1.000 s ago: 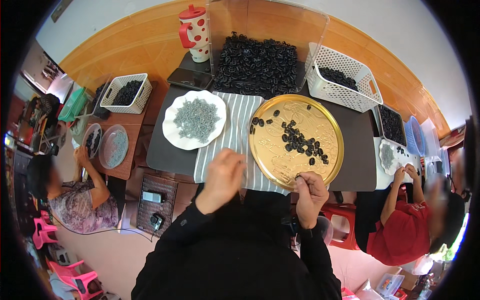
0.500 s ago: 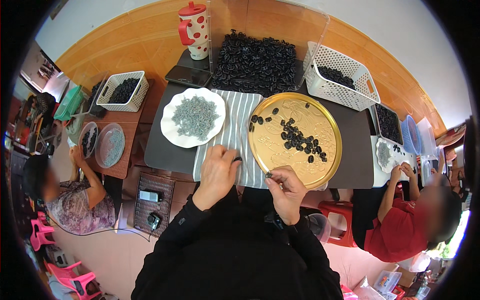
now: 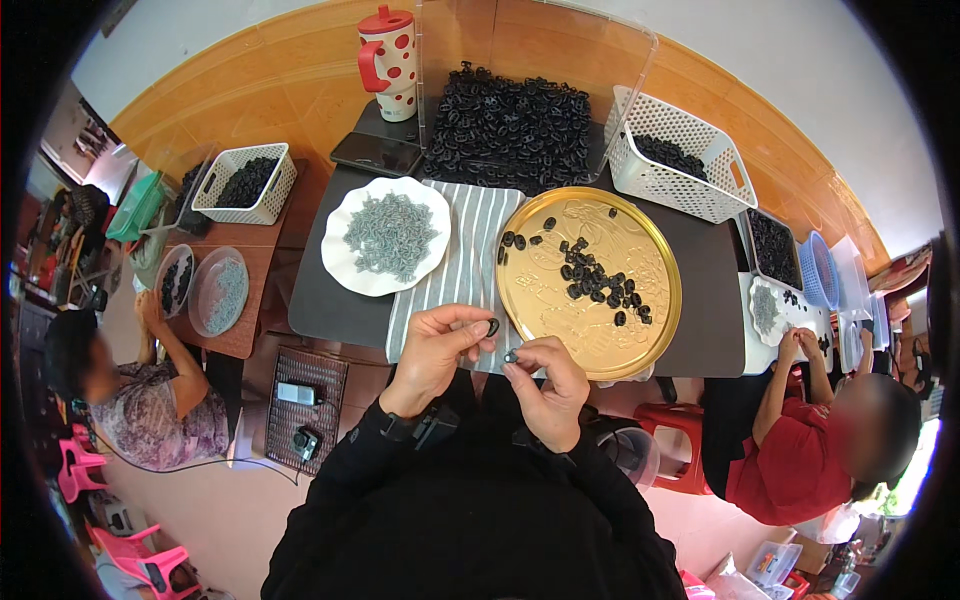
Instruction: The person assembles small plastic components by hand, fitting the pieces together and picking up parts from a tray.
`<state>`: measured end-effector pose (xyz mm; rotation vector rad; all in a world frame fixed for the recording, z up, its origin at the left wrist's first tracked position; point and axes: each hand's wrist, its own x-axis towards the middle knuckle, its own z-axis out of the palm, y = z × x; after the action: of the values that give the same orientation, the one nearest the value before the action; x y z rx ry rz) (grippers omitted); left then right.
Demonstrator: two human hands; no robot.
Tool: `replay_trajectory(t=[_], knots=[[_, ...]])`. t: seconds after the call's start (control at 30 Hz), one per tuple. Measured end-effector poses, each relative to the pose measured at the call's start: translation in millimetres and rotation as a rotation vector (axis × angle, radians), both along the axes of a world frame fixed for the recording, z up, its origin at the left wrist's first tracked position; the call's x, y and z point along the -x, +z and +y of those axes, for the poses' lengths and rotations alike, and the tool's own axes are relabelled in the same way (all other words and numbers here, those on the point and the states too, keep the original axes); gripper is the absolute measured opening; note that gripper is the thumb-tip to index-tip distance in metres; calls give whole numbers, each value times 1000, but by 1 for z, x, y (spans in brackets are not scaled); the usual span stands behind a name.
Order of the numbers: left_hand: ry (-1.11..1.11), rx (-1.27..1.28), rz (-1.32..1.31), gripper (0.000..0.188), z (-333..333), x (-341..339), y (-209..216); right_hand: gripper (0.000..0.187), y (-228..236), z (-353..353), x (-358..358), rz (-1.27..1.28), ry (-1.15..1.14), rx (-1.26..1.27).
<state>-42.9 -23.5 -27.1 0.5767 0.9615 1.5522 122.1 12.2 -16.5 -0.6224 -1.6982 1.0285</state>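
My left hand (image 3: 437, 352) pinches a small black oval plastic part (image 3: 492, 328) between thumb and fingertips, over the grey striped cloth (image 3: 462, 250). Just to its right, my right hand (image 3: 552, 385) grips a small dark piece (image 3: 511, 356) with a pale greyish spot, too small to make out fully. The two pieces are close but apart. Beyond my right hand lies a round gold tray (image 3: 540, 340) with several loose black parts (image 3: 600, 280). At the cloth's left, a white scalloped plate (image 3: 335, 255) bears a heap of small grey screw-like pieces (image 3: 390, 235).
Behind the cloth stands a clear bin (image 3: 640, 75) piled with black parts. A white perforated basket (image 3: 690, 190), a phone (image 3: 376, 153) and a red-and-white tumbler (image 3: 388, 75) share the dark table. Other people work at left (image 3: 165, 400) and right (image 3: 810, 450).
My left hand has turned, bringing the black oval part up at its fingertips. My right hand has shifted left and slightly down with its piece, so the hands are closer.
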Motion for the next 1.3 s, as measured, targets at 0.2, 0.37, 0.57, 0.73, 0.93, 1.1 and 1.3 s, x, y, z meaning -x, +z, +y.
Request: replay_trajectory(t=[0.2,0.37,0.57,0.73,0.93,1.1,1.3], knots=[[-2,5,-39,15,-4,-7,6,22,1,0,2,8,-11,41],[-28,4,-26,13,-5,-9,3,21,2,0,1,4,-19,40],[-56,-5,-31,12,-6,-13,3,21,1,0,1,11,-14,40],[-24,13,-43,12,-6,-15,6,20,3,0,-3,4,-17,34],[-53,-4,-48,11,-6,-18,1,19,2,0,-3,9,-4,56],[-42,-21,-2,14,-8,-22,-1,18,-2,0,-2,16,-11,56],[-79,-38,17,20,-13,-22,0,17,-4,2,-2,36,-34,62]])
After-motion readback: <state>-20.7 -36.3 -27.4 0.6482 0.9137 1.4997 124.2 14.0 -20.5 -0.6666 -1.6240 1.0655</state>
